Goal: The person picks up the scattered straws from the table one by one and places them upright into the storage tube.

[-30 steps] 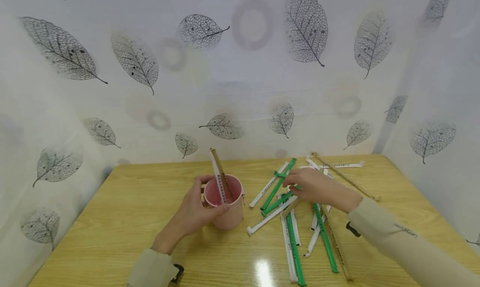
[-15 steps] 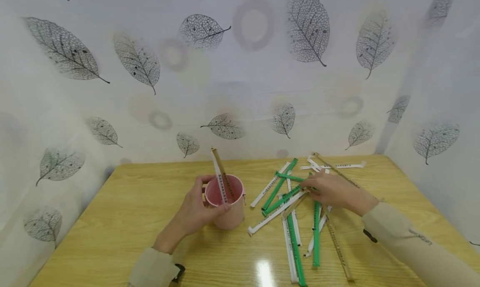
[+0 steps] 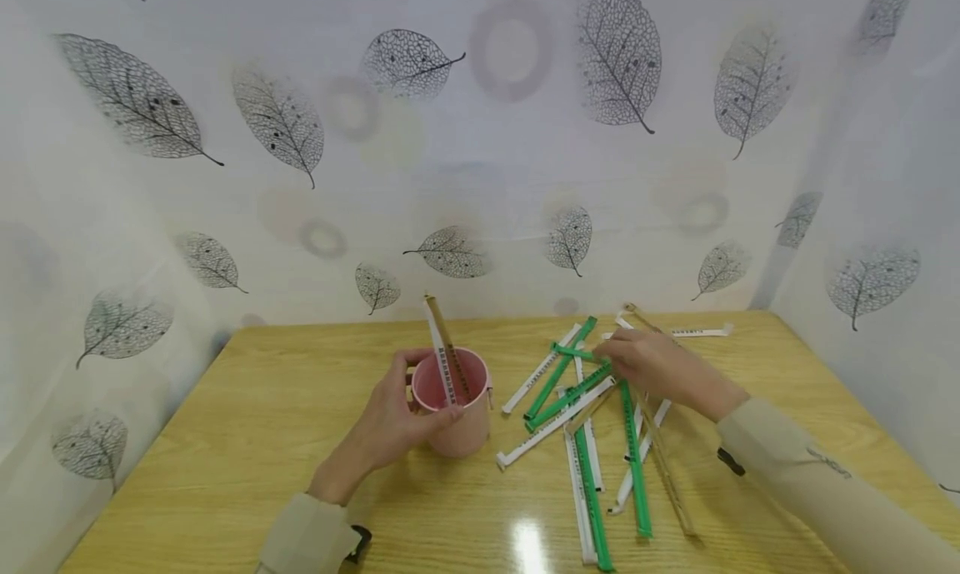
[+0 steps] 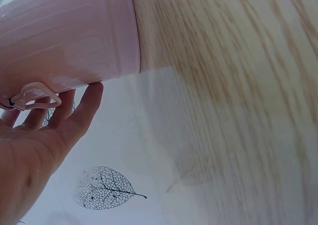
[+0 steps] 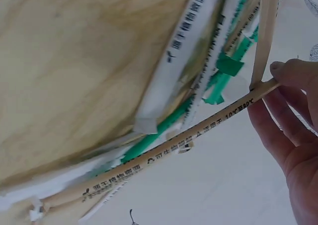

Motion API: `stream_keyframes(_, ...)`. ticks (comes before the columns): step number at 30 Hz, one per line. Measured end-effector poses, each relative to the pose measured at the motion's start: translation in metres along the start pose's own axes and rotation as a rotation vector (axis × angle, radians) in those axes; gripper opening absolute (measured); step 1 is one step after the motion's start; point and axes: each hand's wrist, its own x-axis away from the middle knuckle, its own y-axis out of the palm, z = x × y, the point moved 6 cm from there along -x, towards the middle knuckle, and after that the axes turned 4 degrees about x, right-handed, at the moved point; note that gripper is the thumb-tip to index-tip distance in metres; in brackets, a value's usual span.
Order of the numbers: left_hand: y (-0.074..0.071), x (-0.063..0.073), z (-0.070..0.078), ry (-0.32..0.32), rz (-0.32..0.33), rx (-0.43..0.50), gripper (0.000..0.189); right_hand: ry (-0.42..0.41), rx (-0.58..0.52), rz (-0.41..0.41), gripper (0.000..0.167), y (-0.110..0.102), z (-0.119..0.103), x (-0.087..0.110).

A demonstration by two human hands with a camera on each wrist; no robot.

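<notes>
A small pink bucket (image 3: 461,432) stands on the table, gripped by my left hand (image 3: 393,428) with the thumb at its front rim. In the left wrist view, fingers (image 4: 82,113) lie along the bucket wall (image 4: 64,41) near its loop-shaped side handle (image 4: 37,96). A white wrapped straw (image 3: 444,374) and a brown wrapped straw (image 3: 437,320) lean inside the bucket. Over the pile at right, my right hand (image 3: 660,370) pinches one end of another brown wrapped straw (image 5: 174,145) between thumb and fingers. A second brown strip (image 5: 266,36) crosses at the pinched end.
Several white, green and brown wrapped straws lie crisscrossed right of the bucket, among them a green straw (image 3: 637,474) and a white straw (image 3: 555,424). Behind the wooden table (image 3: 262,441) hangs a leaf-patterned cloth (image 3: 480,182).
My right hand moved right, then slightly back left. The brown straw's near end has shifted up and left, and the green straw beside it has swung left. My left hand stays on the bucket.
</notes>
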Motion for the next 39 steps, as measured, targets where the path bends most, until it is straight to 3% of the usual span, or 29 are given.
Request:
stream_keyframes(5, 0.0, 0.0, 0.0, -0.012, 0.005, -0.003, 0.081, -0.054, 0.027, 0.105, 0.028, -0.012, -0.003, -0.009)
stream_keyframes(15, 0.0, 0.0, 0.0, 0.004, 0.007, -0.009, 0.079, -0.122, 0.019, 0.224, 0.034, -0.053, -0.011, -0.024)
stream_keyframes(25, 0.0, 0.002, -0.001, -0.016, 0.015, -0.008, 0.082, -0.112, 0.024, 0.288, 0.038, -0.075, -0.011, -0.031)
stream_keyframes(31, 0.001, 0.001, -0.002, -0.016, 0.007, -0.006, 0.081, -0.12, -0.028, 0.309, 0.038, -0.084, -0.013, -0.036)
stream_keyframes(39, 0.001, 0.001, -0.001, -0.018, 0.004, -0.003, 0.08, -0.09, -0.121, 0.417, 0.038, -0.103, -0.018, -0.05)
